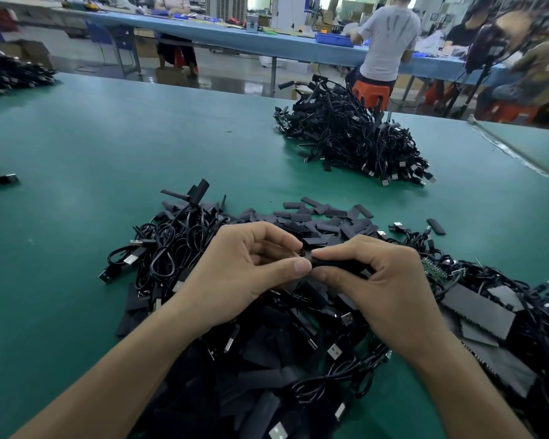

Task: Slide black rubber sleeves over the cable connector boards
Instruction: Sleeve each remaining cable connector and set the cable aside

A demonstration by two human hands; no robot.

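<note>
R hand (385, 289) fingers pinching black sleeve (333, 264), L hand (244, 274) pinching its end, inside hidden

Your table (140, 153) wears a smooth, matt green mat. The loose sleeves (327, 228) look like dull, matt black rubber, while the cables (168, 248) have a slightly glossy plastic skin. Their plugs (347, 319) end in bright, shiny metal shells. The stool (370, 91) beyond is glossy orange plastic.

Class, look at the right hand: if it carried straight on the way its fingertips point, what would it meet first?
Probably the left hand, whose thumb tip sits just ahead of the right hand and the black rubber sleeve it pinches; depth is unclear.
</note>
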